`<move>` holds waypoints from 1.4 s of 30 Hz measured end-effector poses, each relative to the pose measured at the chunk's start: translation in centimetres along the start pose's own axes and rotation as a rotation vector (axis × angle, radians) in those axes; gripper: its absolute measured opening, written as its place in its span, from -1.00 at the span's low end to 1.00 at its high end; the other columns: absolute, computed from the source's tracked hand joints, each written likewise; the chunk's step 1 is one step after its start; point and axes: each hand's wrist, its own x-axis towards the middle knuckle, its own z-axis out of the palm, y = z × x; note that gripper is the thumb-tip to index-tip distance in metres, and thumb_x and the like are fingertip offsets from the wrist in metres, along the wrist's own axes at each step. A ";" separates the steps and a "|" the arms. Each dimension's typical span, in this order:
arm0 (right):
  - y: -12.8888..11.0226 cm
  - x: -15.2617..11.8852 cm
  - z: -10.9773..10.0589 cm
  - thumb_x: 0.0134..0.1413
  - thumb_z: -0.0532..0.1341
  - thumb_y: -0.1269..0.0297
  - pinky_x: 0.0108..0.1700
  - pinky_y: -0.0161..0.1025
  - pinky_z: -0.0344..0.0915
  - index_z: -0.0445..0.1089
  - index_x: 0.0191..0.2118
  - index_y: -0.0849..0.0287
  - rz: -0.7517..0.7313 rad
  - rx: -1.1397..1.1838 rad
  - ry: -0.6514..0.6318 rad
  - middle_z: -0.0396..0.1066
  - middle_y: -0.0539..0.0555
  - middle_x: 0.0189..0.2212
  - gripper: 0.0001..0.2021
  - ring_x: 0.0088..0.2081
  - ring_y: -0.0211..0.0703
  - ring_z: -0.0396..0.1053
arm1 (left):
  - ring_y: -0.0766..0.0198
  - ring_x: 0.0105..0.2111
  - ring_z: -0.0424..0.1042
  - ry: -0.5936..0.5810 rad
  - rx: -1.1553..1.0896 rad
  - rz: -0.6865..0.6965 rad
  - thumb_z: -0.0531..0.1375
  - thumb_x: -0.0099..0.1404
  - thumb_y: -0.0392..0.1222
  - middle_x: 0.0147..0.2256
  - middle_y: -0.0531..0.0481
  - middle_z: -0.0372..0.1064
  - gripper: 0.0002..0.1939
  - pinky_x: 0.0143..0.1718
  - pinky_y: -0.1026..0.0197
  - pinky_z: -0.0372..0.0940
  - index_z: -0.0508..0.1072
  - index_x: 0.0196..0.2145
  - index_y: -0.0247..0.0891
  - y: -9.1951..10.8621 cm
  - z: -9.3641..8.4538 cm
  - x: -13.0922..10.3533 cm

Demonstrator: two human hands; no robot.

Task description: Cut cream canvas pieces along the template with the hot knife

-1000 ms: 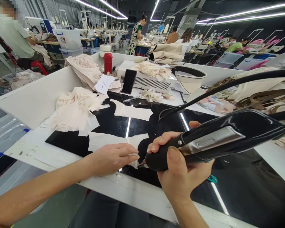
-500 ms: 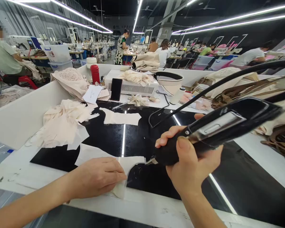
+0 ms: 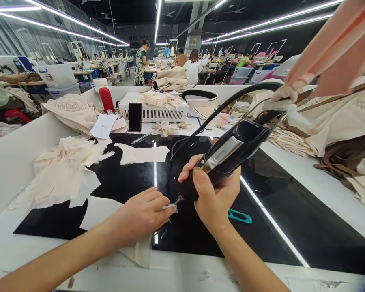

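Note:
My right hand (image 3: 215, 194) is wrapped round a black corded hot knife (image 3: 228, 152) with a silver lever plate. Its small metal tip points down left, right beside the corner of a pale fabric piece (image 3: 100, 209). Fingers together, my left hand (image 3: 147, 213) grips that fabric near its right corner, and forearm and hand hide much of it. Part of the fabric hangs toward the table's front edge. Both hands are over a glossy black board (image 3: 194, 239). Beyond the left hand lies another cut fabric piece (image 3: 142, 155).
Teal thread snips (image 3: 240, 216) lie right of my right wrist. A fabric heap (image 3: 63, 170) is at left. Behind stand a phone (image 3: 135, 117), a red flask (image 3: 106, 100) and a vented white box (image 3: 158, 113). A pink cloth (image 3: 325, 56) hangs on the cable at upper right.
The hot knife and my right hand have moved left and tilted more upright. My left hand has slid toward the fabric's right corner. The view has turned right, and the teal snips now show.

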 end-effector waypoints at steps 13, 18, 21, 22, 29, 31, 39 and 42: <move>0.4 -0.1 0.0 0.11 0.40 0.35 -0.50 -0.29 0.48 0.26 -0.11 0.00 -0.026 -0.027 -0.049 0.47 -0.17 -0.42 -0.68 -0.55 -0.32 0.38 | 0.16 -0.17 0.52 -0.028 0.008 -0.040 0.14 0.56 -0.26 -0.19 -0.05 0.47 -0.80 0.07 -0.01 0.48 0.48 0.06 -0.32 -0.1 0.6 -0.8; 0.5 -0.1 -0.2 0.11 0.41 0.30 -0.49 -0.26 0.49 0.27 -0.12 0.01 -0.020 -0.056 -0.049 0.47 -0.15 -0.42 -0.68 -0.54 -0.30 0.39 | 0.15 -0.16 0.52 -0.015 -0.003 -0.037 0.13 0.57 -0.27 -0.18 -0.06 0.47 -0.79 0.05 -0.02 0.48 0.48 0.06 -0.32 -0.2 0.6 -0.7; 0.5 -0.1 -0.1 0.11 0.41 0.30 -0.49 -0.26 0.49 0.28 -0.13 0.00 -0.008 -0.058 -0.041 0.48 -0.16 -0.41 -0.69 -0.54 -0.29 0.40 | 0.14 -0.16 0.52 -0.015 0.006 -0.033 0.13 0.56 -0.28 -0.17 -0.07 0.48 -0.79 0.02 0.00 0.49 0.48 0.06 -0.33 -0.2 0.7 -0.8; 0.4 0.0 -0.1 0.10 0.41 0.31 -0.49 -0.26 0.49 0.28 -0.13 0.00 -0.007 -0.051 -0.036 0.48 -0.16 -0.41 -0.69 -0.54 -0.29 0.40 | 0.14 -0.16 0.53 -0.017 0.009 -0.033 0.13 0.56 -0.28 -0.17 -0.07 0.48 -0.79 0.02 0.00 0.49 0.48 0.06 -0.33 -0.2 0.7 -0.8; -0.1 0.1 0.2 0.10 0.41 0.26 -0.53 -0.26 0.46 0.28 -0.17 -0.01 -0.004 -0.029 -0.004 0.47 -0.16 -0.42 -0.71 -0.56 -0.28 0.40 | 0.14 -0.14 0.52 -0.044 0.020 -0.030 0.12 0.57 -0.27 -0.16 -0.09 0.48 -0.77 0.02 0.01 0.49 0.47 0.08 -0.35 -0.3 0.7 -1.1; 0.0 0.0 0.2 0.09 0.40 0.28 -0.53 -0.25 0.46 0.27 -0.17 -0.01 0.000 -0.030 -0.010 0.47 -0.17 -0.42 -0.71 -0.56 -0.29 0.39 | 0.13 -0.13 0.52 -0.054 0.011 -0.033 0.14 0.56 -0.27 -0.16 -0.09 0.47 -0.77 0.00 0.02 0.49 0.47 0.09 -0.35 -0.3 0.7 -1.1; 0.3 0.0 0.1 0.07 0.41 0.31 -0.51 -0.27 0.49 0.29 -0.15 0.00 -0.001 -0.033 -0.002 0.49 -0.16 -0.41 -0.69 -0.55 -0.30 0.40 | 0.12 -0.13 0.52 -0.039 0.002 -0.037 0.15 0.56 -0.26 -0.15 -0.10 0.48 -0.78 -0.04 0.06 0.49 0.48 0.08 -0.35 -0.2 0.8 -1.0; 0.1 0.0 0.2 0.08 0.41 0.32 -0.52 -0.30 0.48 0.28 -0.13 -0.01 -0.014 -0.012 -0.006 0.49 -0.17 -0.42 -0.68 -0.56 -0.31 0.40 | 0.12 -0.13 0.52 -0.033 -0.004 -0.035 0.13 0.57 -0.26 -0.15 -0.09 0.48 -0.78 -0.04 0.05 0.49 0.48 0.07 -0.36 -0.2 0.7 -0.9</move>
